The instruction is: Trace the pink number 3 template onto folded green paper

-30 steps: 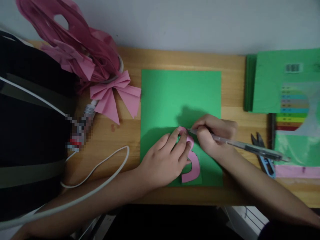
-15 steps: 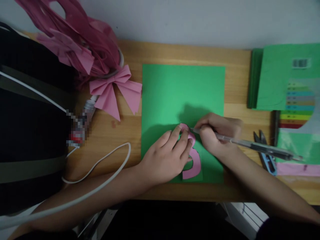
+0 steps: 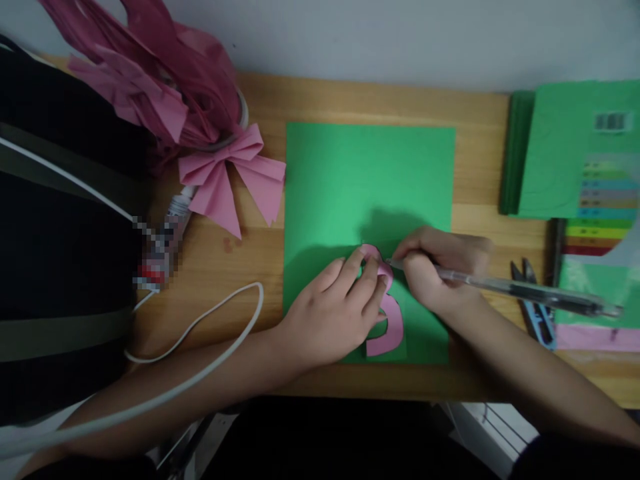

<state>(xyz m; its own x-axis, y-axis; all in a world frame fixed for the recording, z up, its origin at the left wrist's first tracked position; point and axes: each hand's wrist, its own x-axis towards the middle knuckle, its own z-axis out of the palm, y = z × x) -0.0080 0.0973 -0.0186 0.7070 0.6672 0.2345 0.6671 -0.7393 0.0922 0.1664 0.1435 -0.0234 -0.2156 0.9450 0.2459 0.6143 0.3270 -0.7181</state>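
A pink paper numeral 3 cutout [image 3: 394, 325] lies near the front edge of a green paper sheet [image 3: 345, 173], with dark lines along parts of its outline. My left hand [image 3: 330, 310] rests flat over it, fingers spread and pressing it down; they hide part of its left side. In a writing grip, my right hand [image 3: 435, 270] holds a clear pen [image 3: 530, 291]. The pen tip touches or nearly touches the cutout's upper right edge. A smaller green piece seems to lie beneath the cutout.
Pink folded bows [image 3: 255, 173] and a glue tube [image 3: 167, 243] lie at left beside a black bag [image 3: 65, 267]. A white cable [image 3: 220, 357] crosses over my left forearm. Blue-handled scissors [image 3: 537, 317] and green paper packs [image 3: 555, 153] are on the right.
The pen tip and my right hand have moved slightly right and down along the cutout's upper curve. My left hand stays pressed in place. The whole view has shifted slightly.
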